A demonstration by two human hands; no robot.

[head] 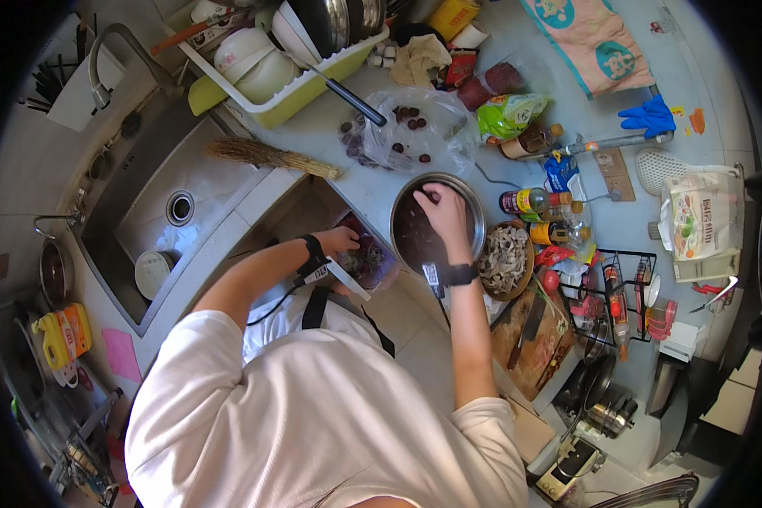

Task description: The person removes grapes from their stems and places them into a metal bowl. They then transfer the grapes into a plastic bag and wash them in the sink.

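Observation:
My right hand [446, 213] is inside the rim of a round stainless steel pot [481, 228], fingertips bent together above dark reddish liquid [413, 238] with pieces in it. Whether the fingers pinch something is too small to tell. Lower down, beside the counter edge, my left hand [340, 241] is over a lined bin [381, 274] with dark red and greenish scraps; its fingers are curled and partly hidden. Behind the pot, a clear plastic bag [444, 136] lies spread with several dark round grape-like fruits [409, 117] on it.
A straw brush [273, 157] lies between the sink [146, 235] and the pot. Right of the pot are a bowl of sliced mushrooms [505, 261], a cutting board [549, 346] bearing a cleaver [533, 320], and sauce bottles [533, 200]. A dish rack [273, 114] stands behind.

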